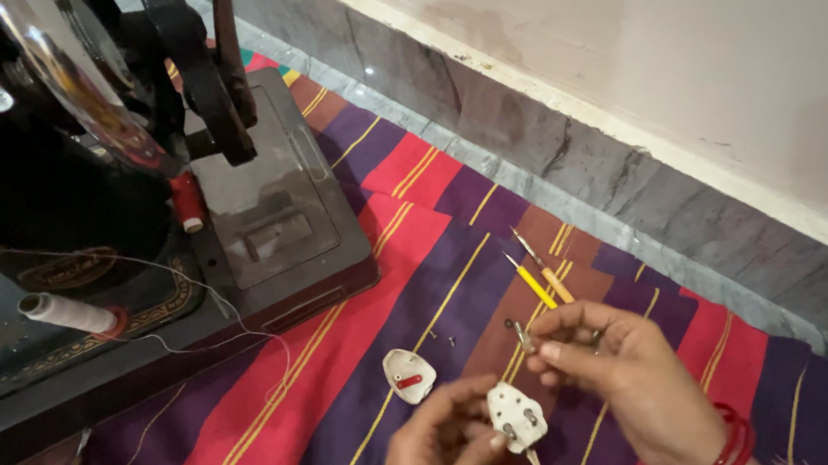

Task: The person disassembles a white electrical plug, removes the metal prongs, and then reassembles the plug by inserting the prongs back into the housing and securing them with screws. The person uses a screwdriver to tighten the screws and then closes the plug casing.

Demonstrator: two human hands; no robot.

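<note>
My left hand [438,448] holds a white electric plug base [516,416] with its cord running down toward me. Just above it, my right hand [632,384] pinches a small metal pin [521,333] between thumb and forefinger; red bangles circle that wrist. The plug's white cover [408,375], with a red fuse inside, lies open-side up on the striped cloth to the left of my hands. Two tiny screws [439,339] rest on the cloth beside it. Two yellow-handled screwdrivers [539,273] lie on the cloth beyond my right hand.
A black hand-crank sewing machine [96,191] on its dark base fills the left side, with a white thread spool [68,312] and loose thread trailing over the cloth. The red, purple and yellow striped mat [373,259] meets a grey stone skirting and pale wall [639,64] behind.
</note>
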